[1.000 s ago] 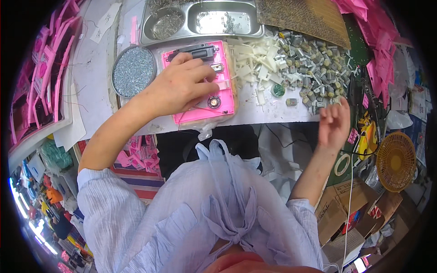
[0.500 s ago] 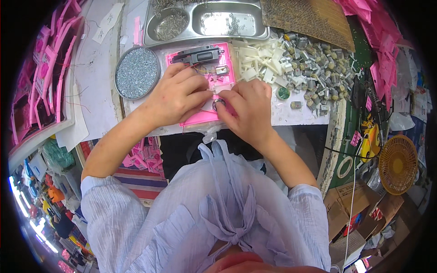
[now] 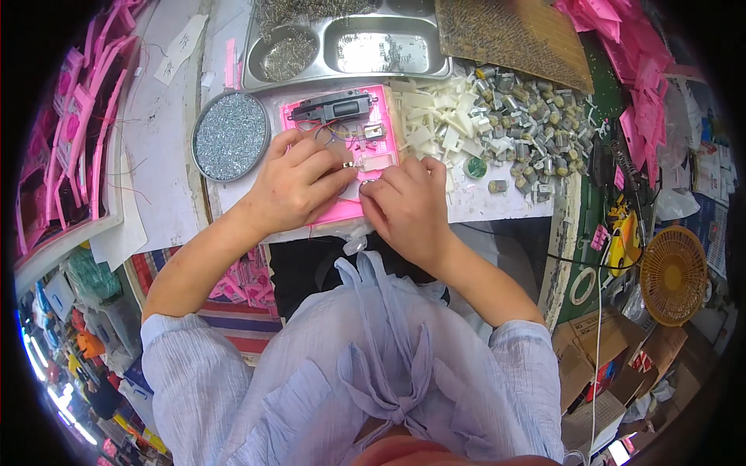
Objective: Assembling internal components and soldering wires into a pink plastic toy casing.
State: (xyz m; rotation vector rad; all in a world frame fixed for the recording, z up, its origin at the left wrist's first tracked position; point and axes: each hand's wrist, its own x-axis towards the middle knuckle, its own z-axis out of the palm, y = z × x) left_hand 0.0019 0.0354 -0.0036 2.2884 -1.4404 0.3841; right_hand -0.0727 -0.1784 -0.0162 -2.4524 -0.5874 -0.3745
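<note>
A pink plastic casing (image 3: 332, 211) lies on the worktable in front of me. Fixed across its far end is a black oblong part (image 3: 332, 109), with thin wires and a small silver motor (image 3: 374, 132) just nearer. My left hand (image 3: 299, 180) is over the casing's left side, fingers closed by a small metal piece (image 3: 348, 165). On the other side, my right hand (image 3: 410, 206) has thumb and fingers pinched together low over the casing, beside a pale flat part (image 3: 378, 162). What either hand grips is hidden by the fingers.
A round dish of small silvery screws (image 3: 231, 136) stands left. Behind is a metal compartment tray (image 3: 350, 77) holding tiny metal pieces. To the right lie white plastic parts (image 3: 435, 128), a heap of small motors (image 3: 536, 128) and a brown board (image 3: 513, 39). Pink casings (image 3: 68, 132) fill the far left.
My right hand has turned inward and its fingers have closed over a dark ring that showed by the thumb. More of the pale flat part now shows between the hands. The whole view has shifted slightly.
</note>
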